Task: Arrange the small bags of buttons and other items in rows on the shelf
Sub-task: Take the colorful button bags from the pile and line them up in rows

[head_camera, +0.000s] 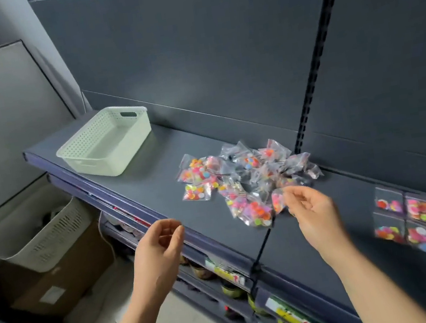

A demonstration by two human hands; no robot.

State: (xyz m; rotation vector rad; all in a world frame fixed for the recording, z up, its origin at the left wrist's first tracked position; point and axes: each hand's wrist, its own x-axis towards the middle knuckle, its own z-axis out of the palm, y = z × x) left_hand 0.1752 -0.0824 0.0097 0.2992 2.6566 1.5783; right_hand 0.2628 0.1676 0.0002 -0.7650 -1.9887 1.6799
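A loose pile of small clear bags of coloured buttons lies in the middle of the dark grey shelf. At the right edge, several bags lie flat in two rows. My right hand is at the pile's near edge, and its thumb and fingertips pinch one small bag. My left hand hovers over the shelf's front edge to the left, fingers loosely curled, holding nothing.
An empty white perforated basket stands at the shelf's left end. A slotted upright runs up the back panel behind the pile. Lower shelves hold jars. A white hamper and a cardboard box sit on the floor at left.
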